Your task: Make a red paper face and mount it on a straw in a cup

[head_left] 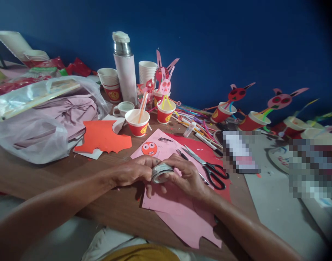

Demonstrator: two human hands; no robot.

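A roll of clear tape is held between my two hands over pink paper. My right hand grips the roll from the right, thumb at its near rim. Closed at the roll's left edge, my left hand pinches there; whether a loose tape end is between its fingers is hidden. Just beyond lies a round orange paper face with white eyes. Black-handled scissors and a dark pen rest right of my right hand. Red paper shows under the scissors.
A cut orange sheet and a plastic bag lie left. Paper cups with straws, some topped by rabbit faces, stand behind, near a flask. Loose straws and a phone lie right.
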